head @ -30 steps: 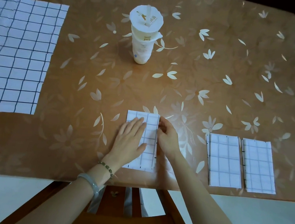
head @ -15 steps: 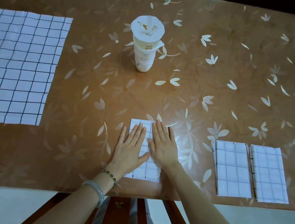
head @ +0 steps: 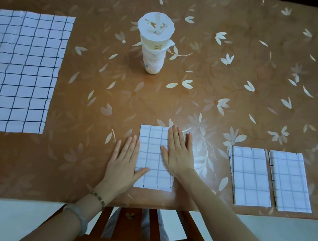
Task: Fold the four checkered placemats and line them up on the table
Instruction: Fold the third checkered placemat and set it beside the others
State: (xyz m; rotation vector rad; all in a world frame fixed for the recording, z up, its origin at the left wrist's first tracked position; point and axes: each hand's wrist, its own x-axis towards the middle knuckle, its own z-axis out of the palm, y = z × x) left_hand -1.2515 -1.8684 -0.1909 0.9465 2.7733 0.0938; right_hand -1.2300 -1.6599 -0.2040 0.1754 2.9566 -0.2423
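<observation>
While both hands lie flat, neither grip is closed on anything.

Head view, the only one:
- Left hand (head: pixel 124 162): fingers straight, palm mostly on the bench (head: pixel 239 80) just beside the left edge of the pressed placemat (head: pixel 150 149), thumb across its near left part.
- Right hand (head: pixel 178 154): fingers straight, bearing down on the right half of the same placemat, little finger past its right edge.
- Inner folded placemat (head: pixel 251 177) and outer folded placemat (head: pixel 291 180) lie side by side near the front right of the bench, close together but apart.
- Unfolded placemat (head: pixel 18 71) lies spread flat at far left.
- Paper cup (head: pixel 154 43) stands upright mid-bench, beyond the hands.

Likely trouble:
- The pressed placemat sits well apart from the finished pair. Slid across by the top layer alone, it may shear, with layers fanning out as the inner one's left edge already shows.
- Lifting the hands too soon could let the crease spring open.
- All three folded pieces lie close to the bench's front edge, so a forearm drawn back could catch one and drag it off.
- Pulling the big cloth toward the centre risks clipping the cup, which looks tall and top-heavy.
- The row could end up unevenly spaced or skewed.
</observation>
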